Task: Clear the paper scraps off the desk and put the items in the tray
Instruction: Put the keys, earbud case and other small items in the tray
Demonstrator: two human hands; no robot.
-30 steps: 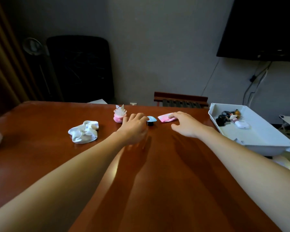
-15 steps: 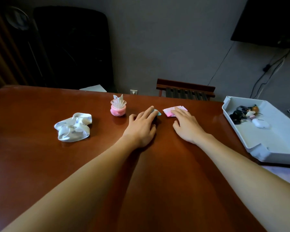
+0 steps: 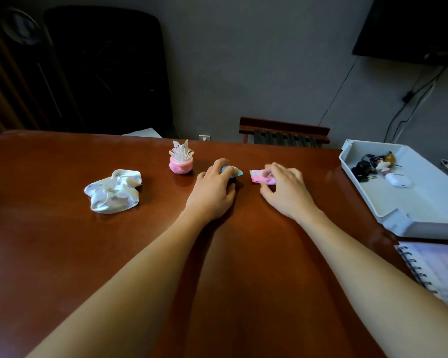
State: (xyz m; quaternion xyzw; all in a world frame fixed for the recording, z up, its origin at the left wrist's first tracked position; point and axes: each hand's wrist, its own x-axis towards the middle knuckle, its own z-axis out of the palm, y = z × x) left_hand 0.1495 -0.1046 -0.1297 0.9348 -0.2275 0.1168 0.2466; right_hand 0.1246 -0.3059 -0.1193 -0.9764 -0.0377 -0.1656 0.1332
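On the counter (image 3: 243, 267), left hand (image 3: 212, 196) curls round a blue cap (image 3: 237, 172); right hand (image 3: 286, 188) pinches a pink packet (image 3: 256, 177).

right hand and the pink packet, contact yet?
Touching. Head view: the right hand has curled fingers lying on the pink packet, thumb at its near edge.

office: wooden desk (image 3: 62, 254), wall screen (image 3: 411, 27), notebook (image 3: 440, 270).

The left grip (image 3: 212, 193) hides most of the blue-topped item (image 3: 235, 171); the right grip (image 3: 286, 189) covers part of the pink packet (image 3: 258, 177). The right edge cuts the tray (image 3: 424, 223).
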